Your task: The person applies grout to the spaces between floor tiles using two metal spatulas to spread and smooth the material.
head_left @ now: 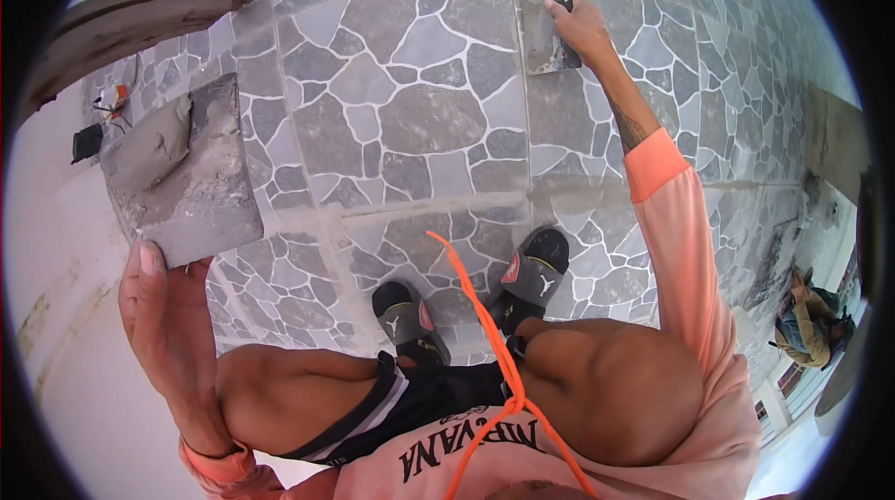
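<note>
My left hand (pixel 166 318) grips the near edge of a square grey mortar board (pixel 233 206), thumb on top and fingers beneath. A thick mound of wet grey mortar (pixel 154 148) sits on the board's left part, and smears cover the rest. Stretched far forward, my right hand (pixel 583 27) is closed round the dark handle of a flat rectangular trowel (pixel 541 45). Its grey-smeared blade is at the stone-patterned floor tiles (pixel 433 118), beside a joint line. Whether the blade presses flat on the tile I cannot tell.
A curved, weathered wooden piece (pixel 140 25) juts in at upper left. Below it are a small black box (pixel 87 143) and an orange-and-white item with wires (pixel 114 101). My sandalled feet (pixel 406 314) stand between the hands. Another person (pixel 811 323) is at far right.
</note>
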{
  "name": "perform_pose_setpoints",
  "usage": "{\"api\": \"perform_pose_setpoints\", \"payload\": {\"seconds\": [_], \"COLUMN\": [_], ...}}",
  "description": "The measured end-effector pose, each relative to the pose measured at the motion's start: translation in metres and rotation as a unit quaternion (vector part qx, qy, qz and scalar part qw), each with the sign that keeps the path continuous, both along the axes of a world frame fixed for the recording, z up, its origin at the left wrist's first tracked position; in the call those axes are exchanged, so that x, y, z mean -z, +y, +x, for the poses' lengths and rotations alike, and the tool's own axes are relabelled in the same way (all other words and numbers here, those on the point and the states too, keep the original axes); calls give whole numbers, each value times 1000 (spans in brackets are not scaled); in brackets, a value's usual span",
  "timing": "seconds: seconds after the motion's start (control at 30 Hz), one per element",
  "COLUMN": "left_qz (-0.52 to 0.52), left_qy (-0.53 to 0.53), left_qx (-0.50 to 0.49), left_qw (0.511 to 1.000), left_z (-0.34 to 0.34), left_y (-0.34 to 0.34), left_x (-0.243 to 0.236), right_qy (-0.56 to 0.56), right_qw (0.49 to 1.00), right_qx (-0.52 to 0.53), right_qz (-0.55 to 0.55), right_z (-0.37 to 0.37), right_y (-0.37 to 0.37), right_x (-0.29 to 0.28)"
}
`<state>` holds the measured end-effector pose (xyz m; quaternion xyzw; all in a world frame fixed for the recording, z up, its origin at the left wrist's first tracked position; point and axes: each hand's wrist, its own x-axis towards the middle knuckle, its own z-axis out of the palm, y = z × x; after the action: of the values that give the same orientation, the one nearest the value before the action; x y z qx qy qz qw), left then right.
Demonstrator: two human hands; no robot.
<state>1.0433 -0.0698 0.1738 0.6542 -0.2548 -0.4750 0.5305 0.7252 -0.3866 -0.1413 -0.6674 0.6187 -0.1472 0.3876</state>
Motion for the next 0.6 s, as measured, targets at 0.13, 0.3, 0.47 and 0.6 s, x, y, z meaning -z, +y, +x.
{"api": "perform_pose_setpoints", "payload": {"seconds": [0.13, 0.3, 0.47, 0.6], "left_qz": [1, 25, 31, 28], "left_qy": [-6, -19, -45, -21], "left_qx": [-6, -26, -43, -61], "left_qw": [1000, 999, 998, 997], "left_z": [7, 6, 8, 9], "left_y": [4, 7, 15, 18], "left_x": [6, 1, -5, 2], "right_qy": [133, 109, 282, 275], "right_qw": [986, 924, 867, 870], "right_qx": [-65, -366, -380, -365], "right_qz": [-72, 21, -158, -187], "right_z": [26, 17, 41, 44], "right_y": [-2, 8, -51, -91], "right_x": [-3, -56, -27, -35]}}
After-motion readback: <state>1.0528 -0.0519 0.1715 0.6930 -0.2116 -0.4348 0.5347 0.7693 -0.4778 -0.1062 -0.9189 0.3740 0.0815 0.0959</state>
